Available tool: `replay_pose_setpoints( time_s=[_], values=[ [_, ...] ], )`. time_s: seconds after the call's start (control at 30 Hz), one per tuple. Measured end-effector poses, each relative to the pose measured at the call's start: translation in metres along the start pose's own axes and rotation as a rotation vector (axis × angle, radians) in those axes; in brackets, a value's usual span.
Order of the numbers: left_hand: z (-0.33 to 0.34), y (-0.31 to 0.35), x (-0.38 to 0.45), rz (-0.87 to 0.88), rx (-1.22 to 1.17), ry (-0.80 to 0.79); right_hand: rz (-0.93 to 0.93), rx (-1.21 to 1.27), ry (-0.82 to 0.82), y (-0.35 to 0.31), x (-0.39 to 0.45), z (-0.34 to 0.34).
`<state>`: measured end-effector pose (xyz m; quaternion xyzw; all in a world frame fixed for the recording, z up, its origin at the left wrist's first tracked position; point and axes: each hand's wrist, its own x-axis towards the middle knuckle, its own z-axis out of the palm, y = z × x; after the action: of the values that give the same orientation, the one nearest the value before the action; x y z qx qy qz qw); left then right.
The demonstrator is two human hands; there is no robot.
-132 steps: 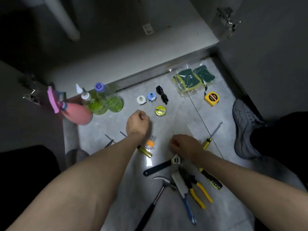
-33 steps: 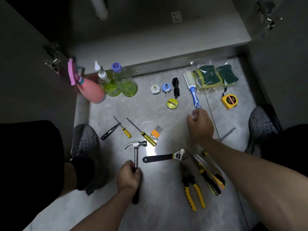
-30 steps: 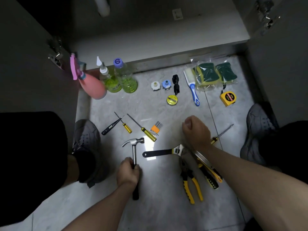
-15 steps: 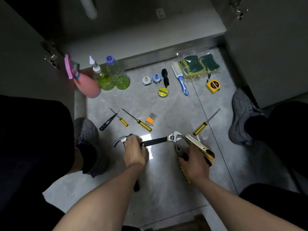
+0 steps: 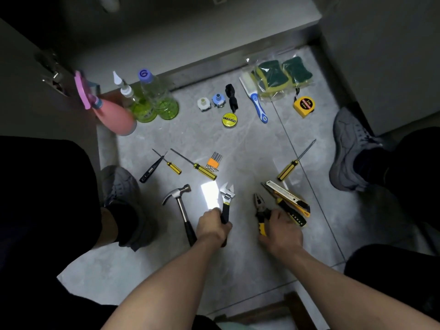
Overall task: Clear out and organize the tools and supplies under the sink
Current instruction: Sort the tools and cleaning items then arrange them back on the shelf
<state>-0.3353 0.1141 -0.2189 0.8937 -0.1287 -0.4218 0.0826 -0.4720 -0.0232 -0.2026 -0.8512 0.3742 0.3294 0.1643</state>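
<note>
Tools lie on the grey floor in front of the open sink cabinet. My left hand (image 5: 212,226) grips the black handle of the adjustable wrench (image 5: 227,195), whose jaw points away from me. A hammer (image 5: 181,205) lies just left of it. My right hand (image 5: 280,231) holds the yellow-handled pliers (image 5: 261,211), nose pointing away. Beside the pliers lie a utility knife (image 5: 288,197) and another pair of pliers, partly hidden under it.
Screwdrivers (image 5: 204,172) (image 5: 292,165), a tester pen (image 5: 150,171) and hex keys (image 5: 213,161) lie mid-floor. Further back stand a pink spray bottle (image 5: 114,116) and green bottles (image 5: 162,101), with tape (image 5: 229,119), a brush (image 5: 256,102), sponges (image 5: 273,77) and a tape measure (image 5: 304,106). My shoes (image 5: 350,148) (image 5: 123,196) flank the tools.
My left hand let go of the hammer and took the wrench, turning it from lying sideways to pointing away. My right hand moved down onto the pliers and straightened them.
</note>
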Motion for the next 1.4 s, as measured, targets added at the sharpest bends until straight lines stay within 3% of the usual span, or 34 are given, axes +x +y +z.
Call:
replay_pose_setpoints(
  time_s=[0.17, 0.37, 0.83, 1.13, 1.4],
  values=[
    [0.014, -0.008, -0.021, -0.271, -0.28, 0.099, 0.039, 0.159, -0.01, -0.005, -0.001, -0.004],
    [0.009, -0.021, -0.029, -0.359, -0.309, 0.089, -0.023, 0.244, -0.042, -0.023, -0.001, -0.008],
    [-0.003, -0.033, -0.026, -0.295, -0.204, 0.093, -0.114, 0.202, -0.086, -0.063, -0.017, 0.017],
    [0.001, -0.044, -0.045, -0.372, -0.32, 0.175, -0.16, 0.228, -0.089, -0.08, -0.014, 0.011],
    [-0.049, -0.045, -0.016, -0.385, -0.373, 0.242, -0.177, 0.153, -0.085, -0.1, -0.011, 0.016]
  ],
)
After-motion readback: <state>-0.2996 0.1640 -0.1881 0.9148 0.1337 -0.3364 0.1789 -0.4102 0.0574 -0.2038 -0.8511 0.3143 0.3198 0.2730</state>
